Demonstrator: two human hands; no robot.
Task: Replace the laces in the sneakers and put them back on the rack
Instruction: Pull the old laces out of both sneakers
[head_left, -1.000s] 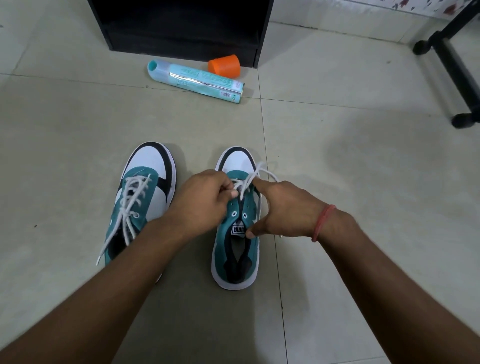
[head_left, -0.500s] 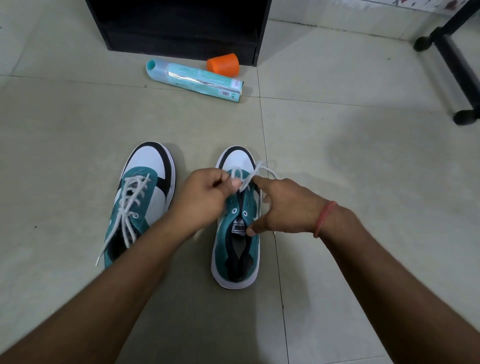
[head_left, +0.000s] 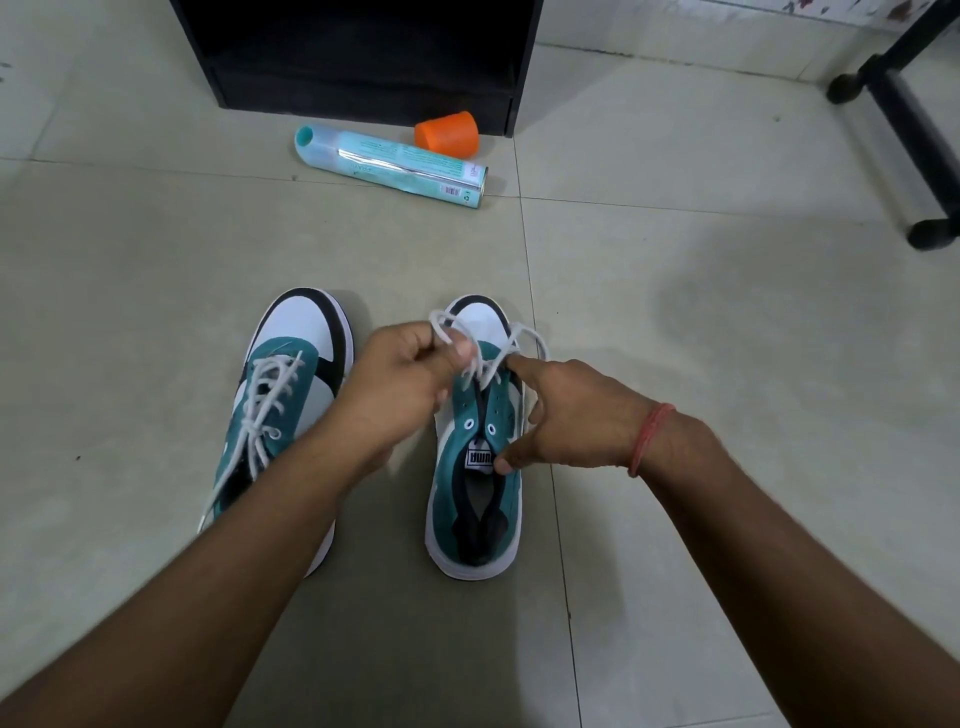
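Observation:
Two teal, white and black sneakers stand side by side on the tiled floor. The left sneaker (head_left: 291, 374) is fully laced with a white lace. The right sneaker (head_left: 475, 493) has its white lace (head_left: 488, 358) only through the eyelets near the toe. My left hand (head_left: 405, 389) pinches a loop of that lace above the toe. My right hand (head_left: 571, 415) spans the shoe, index finger on the lace and thumb on the tongue label.
A black rack (head_left: 363, 52) stands at the back. In front of it lie a teal spray can (head_left: 389, 161) and an orange cap (head_left: 448, 133). A black stand leg (head_left: 914, 124) crosses the right rear. Bare tiles surround the shoes.
My left hand has drawn the lace up and toward the toe, so more of it loops above the fingers. My right hand stays on the shoe.

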